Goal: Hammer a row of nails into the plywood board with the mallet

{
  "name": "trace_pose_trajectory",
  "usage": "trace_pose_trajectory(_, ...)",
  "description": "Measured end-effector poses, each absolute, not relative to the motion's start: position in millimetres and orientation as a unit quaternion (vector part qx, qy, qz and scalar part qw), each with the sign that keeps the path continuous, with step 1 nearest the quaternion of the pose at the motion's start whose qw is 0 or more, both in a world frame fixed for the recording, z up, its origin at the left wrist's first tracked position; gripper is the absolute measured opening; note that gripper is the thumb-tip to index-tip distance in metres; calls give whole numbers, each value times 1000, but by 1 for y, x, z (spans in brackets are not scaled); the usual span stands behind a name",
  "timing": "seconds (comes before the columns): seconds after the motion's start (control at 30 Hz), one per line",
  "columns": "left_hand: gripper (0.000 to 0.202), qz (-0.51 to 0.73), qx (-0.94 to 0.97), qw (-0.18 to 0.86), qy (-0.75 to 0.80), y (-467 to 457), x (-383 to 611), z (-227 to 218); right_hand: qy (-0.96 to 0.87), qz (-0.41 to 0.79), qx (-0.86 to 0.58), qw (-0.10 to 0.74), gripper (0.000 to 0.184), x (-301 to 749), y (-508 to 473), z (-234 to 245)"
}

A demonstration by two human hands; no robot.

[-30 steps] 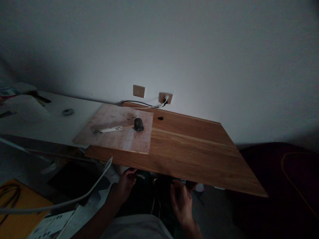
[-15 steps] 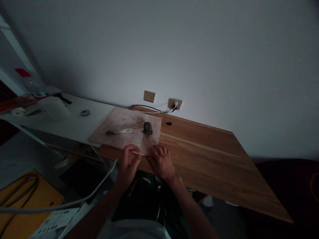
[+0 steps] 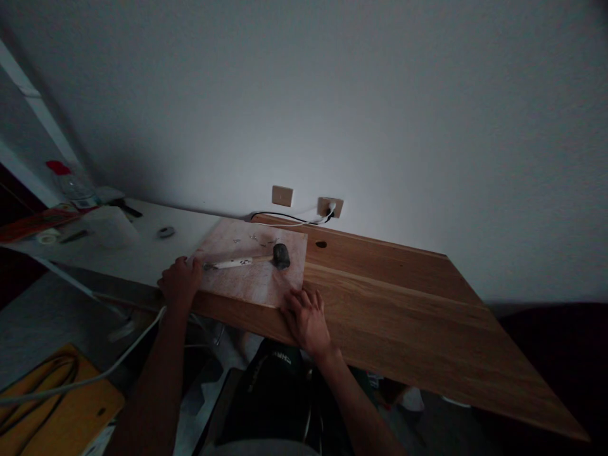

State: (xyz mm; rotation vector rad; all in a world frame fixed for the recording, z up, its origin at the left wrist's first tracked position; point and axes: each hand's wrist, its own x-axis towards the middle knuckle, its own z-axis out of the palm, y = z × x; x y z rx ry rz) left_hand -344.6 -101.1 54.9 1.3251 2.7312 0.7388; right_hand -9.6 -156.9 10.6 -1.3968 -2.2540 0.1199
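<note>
Left hand point(image 3: 180, 280), fingers curled at the left corner of the board point(image 3: 256, 285), grip unclear; right hand point(image 3: 306, 316) flat and open on the desk point(image 3: 403, 297). Hammer point(image 3: 251, 260) lies on the board; tilting the board could slide it off

Left hand point(image 3: 180, 282) is curled at the left corner of the pale board point(image 3: 256, 282), knuckles up. The handle end of the mallet point(image 3: 247, 260) is just beside its fingers, contact unclear. The mallet lies flat on the board, black head away from that hand. Right hand point(image 3: 306, 316) is flat, fingers spread, on the wooden tabletop point(image 3: 403, 297), touching the board's near right corner. Wall socket point(image 3: 329, 206) is beyond the mallet head, cable plugged in.
</note>
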Motion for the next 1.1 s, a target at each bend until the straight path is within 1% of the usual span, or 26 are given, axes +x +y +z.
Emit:
trace_pose_trajectory(0.2,58,218,425,61,876,-96,-368,50,-821,48,-509,254,25,-11,-155,9)
trace_pose_trajectory(0.37,59,189,470,9,862,-104,-363,46,-812,54,-510,278,23,-2,-158,9)
trace_pose_trajectory(0.47,55,186,482,25,855,-113,-354,46,-807,46,-516,283,25,12,-165,8)
trace_pose_trajectory(0.6,49,172,501,42,847,-129,-338,46,-802,44,-522,286,27,41,-179,2)
trace_pose_trajectory(0.8,40,138,593,23,793,-153,-295,42,-782,65,-528,324,30,102,-207,-15)
trace_pose_trajectory(0.9,37,149,622,12,769,-158,-268,38,-764,62,-538,352,32,135,-222,-25)
trace_pose_trajectory(1.0,32,178,653,35,735,-163,-245,35,-736,55,-556,382,35,165,-237,-31)
trace_pose_trajectory(1.1,35,170,712,42,680,-174,-227,33,-705,43,-588,395,39,190,-255,-29)
